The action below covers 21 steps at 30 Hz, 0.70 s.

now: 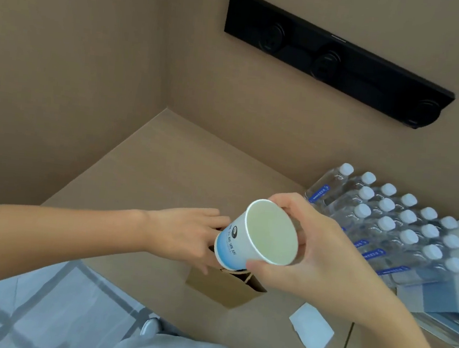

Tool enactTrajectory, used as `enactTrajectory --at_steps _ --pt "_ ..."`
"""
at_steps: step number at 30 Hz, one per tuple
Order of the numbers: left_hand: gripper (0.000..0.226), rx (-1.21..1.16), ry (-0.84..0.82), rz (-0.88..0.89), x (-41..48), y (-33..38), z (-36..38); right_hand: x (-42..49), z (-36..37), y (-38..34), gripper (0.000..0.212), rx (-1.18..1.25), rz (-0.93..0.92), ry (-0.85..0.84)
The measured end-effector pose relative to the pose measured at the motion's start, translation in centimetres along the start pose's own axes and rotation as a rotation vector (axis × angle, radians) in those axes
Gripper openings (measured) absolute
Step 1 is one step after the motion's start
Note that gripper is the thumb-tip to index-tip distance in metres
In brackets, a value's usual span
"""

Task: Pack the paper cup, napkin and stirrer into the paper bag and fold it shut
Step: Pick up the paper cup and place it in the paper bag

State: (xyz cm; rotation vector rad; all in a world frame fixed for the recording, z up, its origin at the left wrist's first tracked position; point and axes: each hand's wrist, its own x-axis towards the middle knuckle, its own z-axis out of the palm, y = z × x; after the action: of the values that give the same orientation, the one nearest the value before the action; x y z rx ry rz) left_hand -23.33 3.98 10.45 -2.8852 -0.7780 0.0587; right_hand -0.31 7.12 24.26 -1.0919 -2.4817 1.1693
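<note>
Above the brown paper bag (225, 291), right hand (307, 254) grips smooth conical paper cup (256, 235).

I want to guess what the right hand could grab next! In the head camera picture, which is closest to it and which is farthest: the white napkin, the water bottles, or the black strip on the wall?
1. White napkin, just below the right hand.
2. Water bottles, to its right.
3. Black strip, high on the wall.

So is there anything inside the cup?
Empty: the paper cup, tilted toward the camera in the right hand, shows only bare pale inside.
</note>
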Motion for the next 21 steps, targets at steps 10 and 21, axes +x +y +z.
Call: enactTrajectory --at_steps 10,21 --pt "0.023 -0.078 0.128 0.018 -0.5 -1.3 -0.4 2.8 2.3 2.3 0.050 -0.199 0.158 -0.013" --pt "0.027 -0.251 0.117 -0.082 -1.3 -1.2 0.1 4.0 5.8 3.5 0.046 -0.495 0.112 -0.113"
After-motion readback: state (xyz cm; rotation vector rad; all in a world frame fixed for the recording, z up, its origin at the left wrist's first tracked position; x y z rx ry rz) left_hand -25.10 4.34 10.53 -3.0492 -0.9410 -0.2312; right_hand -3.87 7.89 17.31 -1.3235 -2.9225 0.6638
